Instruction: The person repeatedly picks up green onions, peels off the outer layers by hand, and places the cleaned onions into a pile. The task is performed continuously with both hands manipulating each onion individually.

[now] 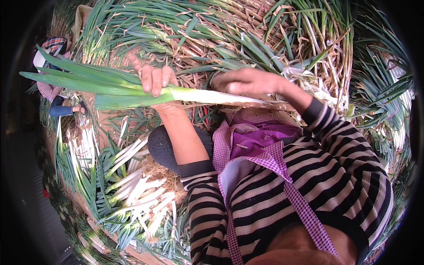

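A large green onion [212, 96] lies across the view, its green leaves to the left and its white shank tapering to brownish outer skin at the right. My left hand [157, 81] is closed around it where the leaves meet the white part. My right hand [248, 81] is just above the shank, towards its right end. It is blurred by motion, its fingers are curled, and whether they pinch anything cannot be told. A purple apron [261, 140] with checked trim covers my lap below the onion.
Unsorted green onions [205, 36] are heaped ahead. Trimmed white-stemmed onions [142, 192] are piled at lower left, beside a dark round cushion [162, 149]. More bundles [381, 96] stand at the right. Another person [51, 79] is at the far left.
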Action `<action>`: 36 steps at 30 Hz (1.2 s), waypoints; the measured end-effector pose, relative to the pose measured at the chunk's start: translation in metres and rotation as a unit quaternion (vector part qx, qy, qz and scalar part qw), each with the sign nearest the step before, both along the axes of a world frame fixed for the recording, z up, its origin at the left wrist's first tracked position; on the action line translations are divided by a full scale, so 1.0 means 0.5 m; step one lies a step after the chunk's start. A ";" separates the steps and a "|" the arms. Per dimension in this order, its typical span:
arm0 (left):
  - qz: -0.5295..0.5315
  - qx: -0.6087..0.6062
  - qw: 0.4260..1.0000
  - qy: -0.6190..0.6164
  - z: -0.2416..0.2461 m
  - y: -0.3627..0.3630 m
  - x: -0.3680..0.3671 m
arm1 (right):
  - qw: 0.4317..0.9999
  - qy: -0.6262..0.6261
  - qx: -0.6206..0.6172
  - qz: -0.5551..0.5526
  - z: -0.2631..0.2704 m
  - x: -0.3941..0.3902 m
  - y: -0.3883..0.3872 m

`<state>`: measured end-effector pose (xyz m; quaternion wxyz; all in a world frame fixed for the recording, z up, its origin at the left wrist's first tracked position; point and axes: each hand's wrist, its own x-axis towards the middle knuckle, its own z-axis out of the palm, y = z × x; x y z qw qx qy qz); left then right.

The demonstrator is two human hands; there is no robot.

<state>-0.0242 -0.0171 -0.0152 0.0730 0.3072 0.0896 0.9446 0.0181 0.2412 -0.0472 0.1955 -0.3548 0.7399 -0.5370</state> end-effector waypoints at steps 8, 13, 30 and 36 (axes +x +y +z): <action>0.316 -0.096 0.848 -0.414 -0.075 0.026 0.023 | 0.969 0.144 0.125 -0.159 -0.017 -0.030 -0.169; 0.218 -0.114 0.801 -0.546 -0.122 0.056 0.001 | 0.949 0.112 0.218 -0.199 -0.040 -0.034 -0.164; 0.001 -0.060 0.998 -0.029 -0.126 0.010 -0.024 | 0.992 0.086 0.045 -0.084 -0.010 -0.055 -0.148; -0.009 -0.073 0.997 -0.023 -0.089 0.011 -0.001 | 0.929 -0.253 -0.113 -0.247 -0.019 -0.041 -0.158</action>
